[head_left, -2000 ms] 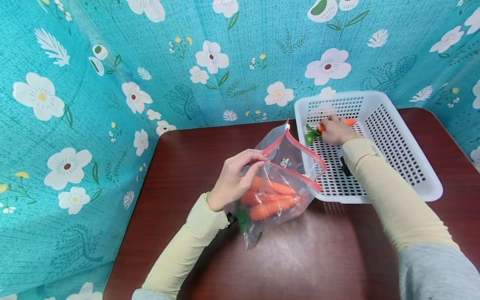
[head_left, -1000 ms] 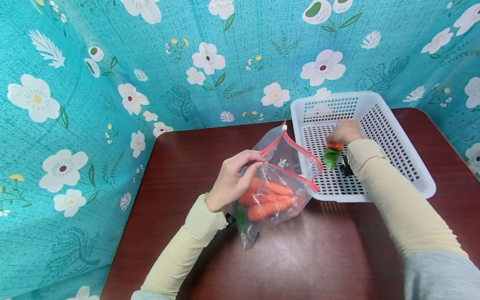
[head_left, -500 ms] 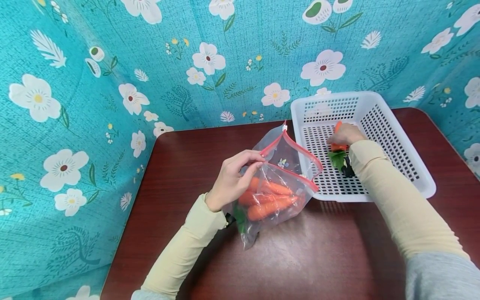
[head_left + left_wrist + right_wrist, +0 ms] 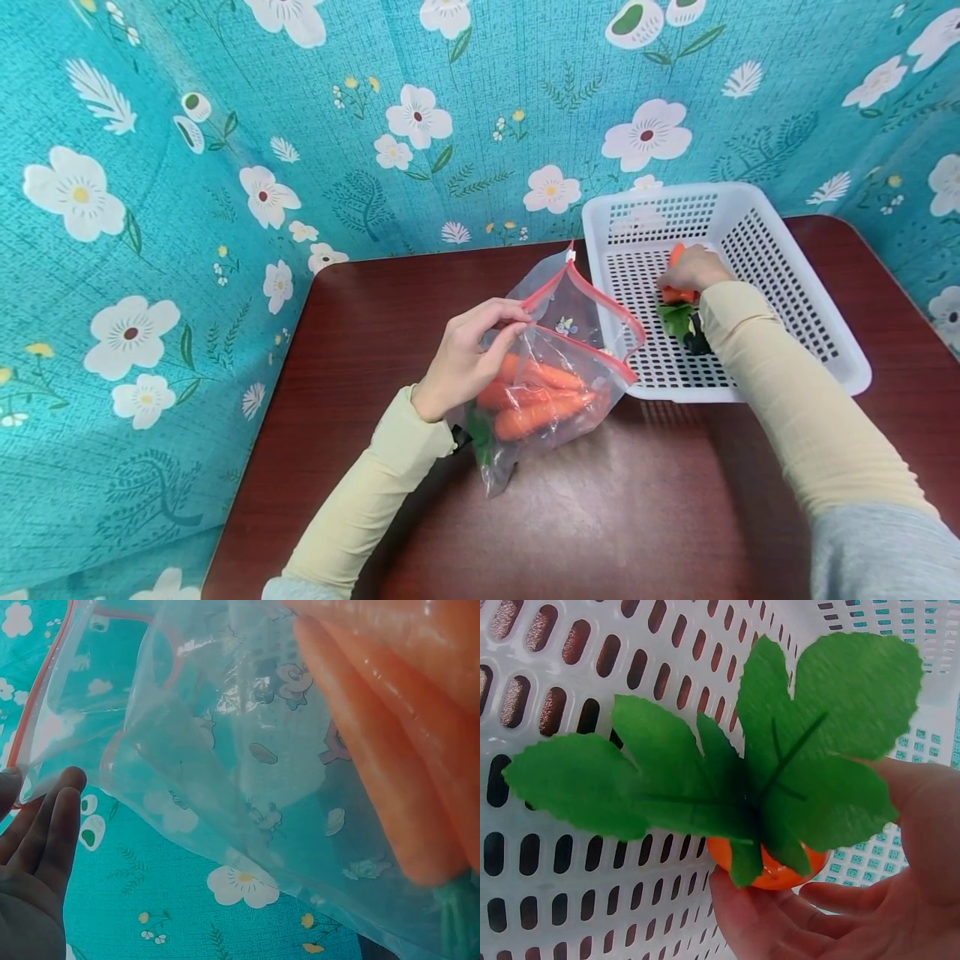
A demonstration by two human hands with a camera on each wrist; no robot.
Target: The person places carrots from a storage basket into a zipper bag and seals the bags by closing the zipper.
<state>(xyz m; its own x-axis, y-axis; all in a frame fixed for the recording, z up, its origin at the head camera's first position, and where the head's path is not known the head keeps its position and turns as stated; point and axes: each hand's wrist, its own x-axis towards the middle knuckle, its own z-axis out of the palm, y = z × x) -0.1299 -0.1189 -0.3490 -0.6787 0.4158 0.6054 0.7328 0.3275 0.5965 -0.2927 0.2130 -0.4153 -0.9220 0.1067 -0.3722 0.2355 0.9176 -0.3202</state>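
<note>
My left hand (image 4: 474,354) pinches the red zip edge of a clear zip bag (image 4: 517,458), whose mouth gapes toward the basket. Several orange carrots (image 4: 536,412) with green tops lie inside the bag; the left wrist view shows carrots (image 4: 382,757) through the plastic close up. In the white plastic basket (image 4: 832,321), my right hand (image 4: 699,268) grips a carrot (image 4: 678,295) with its leafy green top toward me. From the right wrist, the green leaves (image 4: 780,772) cover much of the carrot, and its orange end shows between thumb and fingers.
The basket stands at the back right of a dark red-brown table (image 4: 600,517), its left wall right against the bag's mouth. A turquoise floral cloth (image 4: 480,125) hangs behind the table and along its left side.
My right hand has moved slightly right and nearer within the basket, and the carrot has turned from lying crosswise to leaf end toward me. The left hand and bag stay put.
</note>
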